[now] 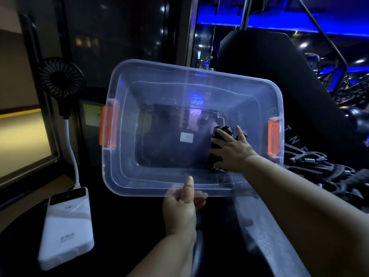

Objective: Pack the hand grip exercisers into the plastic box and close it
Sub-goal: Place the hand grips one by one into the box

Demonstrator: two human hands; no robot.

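Observation:
A clear plastic box (119, 172) with orange side latches stands open in the middle of the view. My left hand (182, 212) pinches its near rim, thumb on top and fingers underneath. My right hand (232, 150) reaches inside at the box's right end, its fingers spread flat over a black hand grip exerciser (224, 129) lying on the bottom. Several more black hand grip exercisers (323, 168) lie in a pile outside, to the right of the box. The lid (265, 232) lies flat under my right forearm.
A white power bank (67, 226) lies at the lower left, with a small black fan (60, 76) on a white gooseneck plugged into it. A black padded seat back (279, 80) stands behind the box. The room is dark with blue lights.

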